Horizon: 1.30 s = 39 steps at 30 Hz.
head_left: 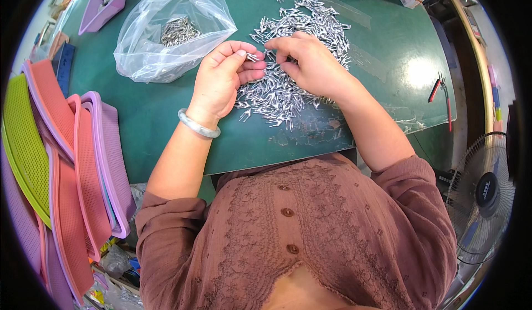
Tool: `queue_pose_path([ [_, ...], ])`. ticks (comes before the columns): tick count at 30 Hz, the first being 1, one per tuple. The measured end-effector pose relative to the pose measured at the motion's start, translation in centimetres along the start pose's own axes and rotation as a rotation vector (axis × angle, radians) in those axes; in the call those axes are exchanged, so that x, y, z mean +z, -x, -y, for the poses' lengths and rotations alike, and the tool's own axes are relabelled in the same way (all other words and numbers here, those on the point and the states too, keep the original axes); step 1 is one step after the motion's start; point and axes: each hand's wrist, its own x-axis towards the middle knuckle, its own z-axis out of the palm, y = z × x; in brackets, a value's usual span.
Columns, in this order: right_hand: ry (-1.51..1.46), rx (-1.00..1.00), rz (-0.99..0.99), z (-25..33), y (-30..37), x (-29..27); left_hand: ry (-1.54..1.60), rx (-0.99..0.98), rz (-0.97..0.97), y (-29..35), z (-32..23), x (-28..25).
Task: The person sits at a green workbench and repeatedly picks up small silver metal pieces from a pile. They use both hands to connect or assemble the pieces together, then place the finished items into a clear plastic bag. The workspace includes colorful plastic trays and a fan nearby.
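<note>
My left hand (221,77) is closed, with a few small silvery forked metal pieces (252,57) pinched between thumb and fingers. A pale stone bangle circles that wrist. My right hand (310,60) is just to the right, over a loose pile of similar metal pieces (274,102) on the green table (166,116). Its index finger points left toward my left fingertips, its thumb sits apart lower down, and the other fingers are curled and partly hidden. Left of my hands, an open clear plastic bag (138,49) contains more metal pieces (180,31).
A purple basket (105,2) stands at the far left of the table. Stacked pink, green and purple perforated baskets (91,182) crowd the left side. Red-handled pliers (448,102) lie near the right edge, with a fan (485,193) beyond it.
</note>
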Motion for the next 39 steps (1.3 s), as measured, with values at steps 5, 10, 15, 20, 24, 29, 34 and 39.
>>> queue_pose_path([
  [5, -0.073, 0.027, -0.066, -0.4, 0.0, 0.1, 0.012, -0.030, -0.018, -0.1, -0.1, -0.1],
  [10, -0.589, 0.291, -0.108, 0.2, -0.2, -0.1, -0.087, -0.054, -0.023, 0.1, -0.1, 0.0],
  [15, -0.869, 0.372, -0.147, 0.6, -0.3, -0.1, -0.181, -0.138, 0.034, 0.3, -0.3, 0.4],
  [20, -0.918, 0.389, -0.149, 1.0, -0.3, 0.1, -0.205, -0.137, 0.018, 0.5, -0.2, 0.7],
  [24, -0.925, 0.441, -0.123, 1.0, -0.3, -0.3, -0.175, -0.117, -0.012, 0.5, -0.3, 0.5],
  [29, -0.958, 0.432, -0.054, 1.0, -0.3, -0.8, -0.197, -0.088, -0.033, 0.5, -0.4, 0.5],
  [34, -0.939, 0.395, -0.050, 0.8, -0.3, -0.5, -0.203, -0.074, -0.031, 0.4, -0.4, 0.5],
  [39, -0.948, 0.389, -0.062, 0.7, -0.2, -0.3, -0.193, -0.059, -0.023, 0.5, -0.3, 0.5],
])
